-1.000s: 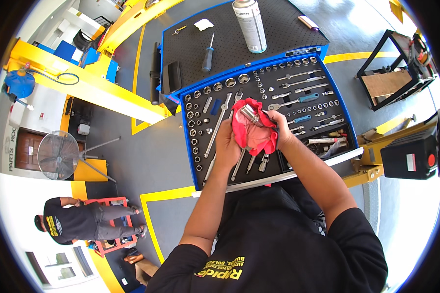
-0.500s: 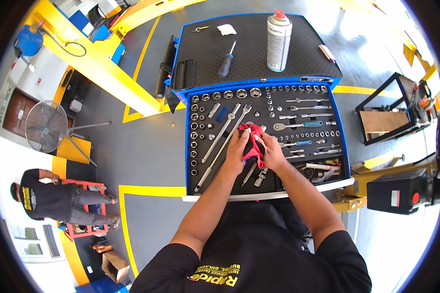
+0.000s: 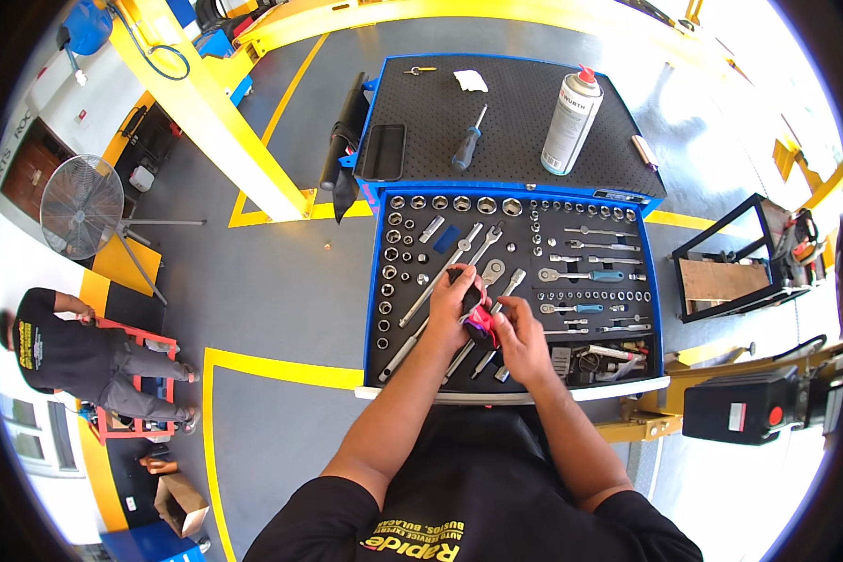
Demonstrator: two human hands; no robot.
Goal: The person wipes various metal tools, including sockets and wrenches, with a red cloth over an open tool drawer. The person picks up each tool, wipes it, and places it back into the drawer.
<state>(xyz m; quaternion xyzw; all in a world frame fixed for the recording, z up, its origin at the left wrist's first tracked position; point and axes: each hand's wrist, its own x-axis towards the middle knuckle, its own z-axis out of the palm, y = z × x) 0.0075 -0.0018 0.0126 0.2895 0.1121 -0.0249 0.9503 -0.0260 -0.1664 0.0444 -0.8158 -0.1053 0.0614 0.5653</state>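
My left hand (image 3: pixel 451 307) is closed around a bunched red and black cloth (image 3: pixel 480 326) held above an open tool drawer (image 3: pixel 373 370). At the cloth's right side, my right hand (image 3: pixel 525 345) has its fingers bent and pinched against the edge. Whether anything is wrapped inside the cloth cannot be made out. Under the hands lie long steel socket handles and a large ratchet head (image 3: pixel 493 272), partly covered. To the right are a blue-handled ratchet (image 3: pixel 605 276) and a smaller one (image 3: pixel 585 308). Rows of sockets (image 3: pixel 462 203) line the drawer.
On the cabinet top (image 3: pixel 515 103) stand a spray can (image 3: pixel 571 122), a screwdriver (image 3: pixel 466 142), a white crumpled wipe (image 3: pixel 471 81) and a black tray (image 3: pixel 385 153). A yellow lift post (image 3: pixel 215 112) and pedestal fan (image 3: pixel 82 206) are left; another person (image 3: pixel 66 342) stands beyond.
The cloth is bunched smaller between my hands, with more black showing. My right hand has shifted to the cloth's right edge, uncovering the ratchet head. The whole view has shifted slightly.
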